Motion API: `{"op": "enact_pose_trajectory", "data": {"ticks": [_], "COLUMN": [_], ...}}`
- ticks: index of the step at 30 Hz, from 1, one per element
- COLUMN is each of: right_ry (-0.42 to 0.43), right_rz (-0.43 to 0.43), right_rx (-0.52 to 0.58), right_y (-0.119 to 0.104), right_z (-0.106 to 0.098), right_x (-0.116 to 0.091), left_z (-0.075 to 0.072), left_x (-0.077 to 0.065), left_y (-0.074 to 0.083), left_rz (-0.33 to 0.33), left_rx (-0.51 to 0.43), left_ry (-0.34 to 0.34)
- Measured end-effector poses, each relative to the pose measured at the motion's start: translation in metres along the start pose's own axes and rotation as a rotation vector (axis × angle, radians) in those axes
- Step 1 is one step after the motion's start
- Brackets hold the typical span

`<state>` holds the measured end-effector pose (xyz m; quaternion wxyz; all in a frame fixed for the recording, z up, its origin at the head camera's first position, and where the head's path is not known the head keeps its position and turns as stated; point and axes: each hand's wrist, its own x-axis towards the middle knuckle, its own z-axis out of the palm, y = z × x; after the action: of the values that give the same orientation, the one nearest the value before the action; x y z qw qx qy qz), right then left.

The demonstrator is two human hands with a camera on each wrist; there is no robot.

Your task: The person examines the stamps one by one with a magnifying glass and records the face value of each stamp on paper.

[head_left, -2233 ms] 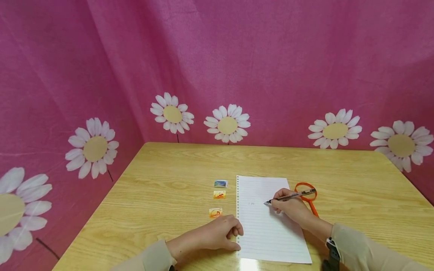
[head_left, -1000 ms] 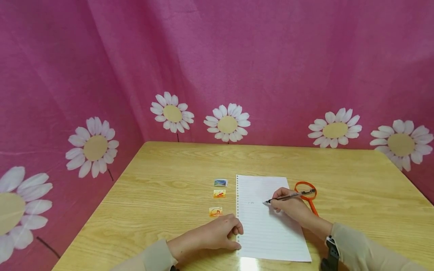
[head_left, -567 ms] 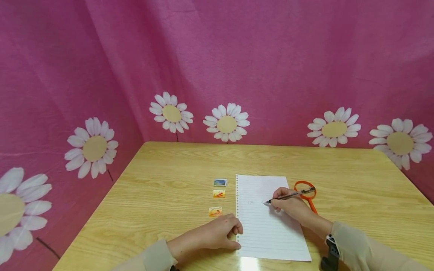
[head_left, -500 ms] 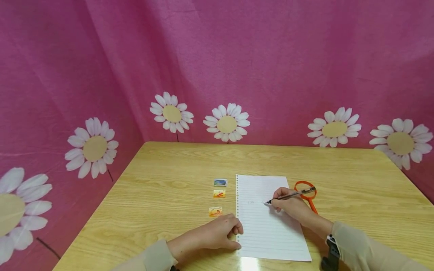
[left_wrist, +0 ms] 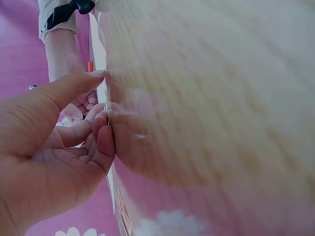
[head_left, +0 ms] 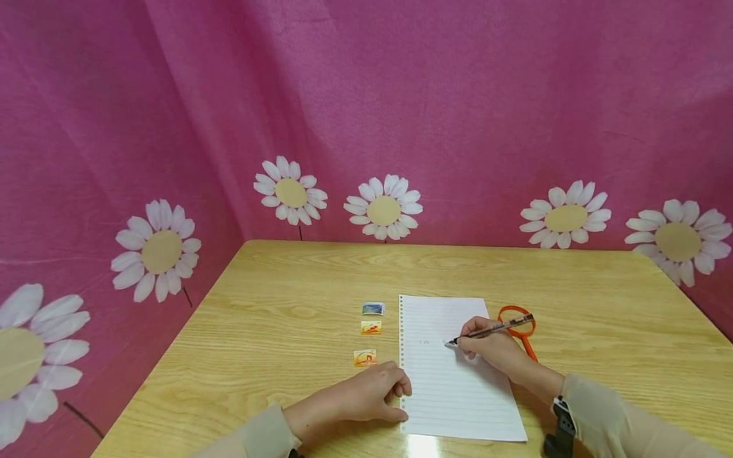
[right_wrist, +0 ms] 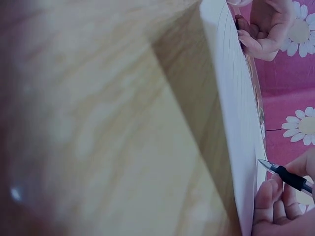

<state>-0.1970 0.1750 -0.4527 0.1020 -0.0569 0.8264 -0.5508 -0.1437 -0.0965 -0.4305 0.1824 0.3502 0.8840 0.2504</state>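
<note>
While right hand (head_left: 494,350) pinches pen (head_left: 497,328), tip down at lined sheet (head_left: 455,397), left hand (head_left: 375,391) touches sheet's punched edge, fingers loosely bent.

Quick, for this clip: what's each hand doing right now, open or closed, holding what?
Left hand: open, fingers loosely curled, resting at the paper's left edge.
Right hand: closed, holding the pen.
</note>
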Motion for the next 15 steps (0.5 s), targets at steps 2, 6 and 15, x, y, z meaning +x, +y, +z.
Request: {"op": "enact_pose_trajectory", "data": {"ticks": [2, 6, 15], "right_ry": [0.001, 0.002, 0.012], "right_rz": [-0.006, -0.018, -0.019], "right_rx": [0.008, 0.026, 0.029], "right_y": [0.0006, 0.0017, 0.0013], "right_z": [-0.0002, -0.0001, 0.001], "right_x": [0.0, -0.0003, -0.001], "left_z": [-0.0001, 0.0, -0.0001], "left_x": [-0.0001, -0.0006, -0.0007], "left_y": [0.0003, 0.0002, -0.0001], "left_rz": [0.002, 0.004, 0.013], "left_rx": [0.004, -0.004, -0.005], "left_ry": [0.0, -0.003, 0.003]}}
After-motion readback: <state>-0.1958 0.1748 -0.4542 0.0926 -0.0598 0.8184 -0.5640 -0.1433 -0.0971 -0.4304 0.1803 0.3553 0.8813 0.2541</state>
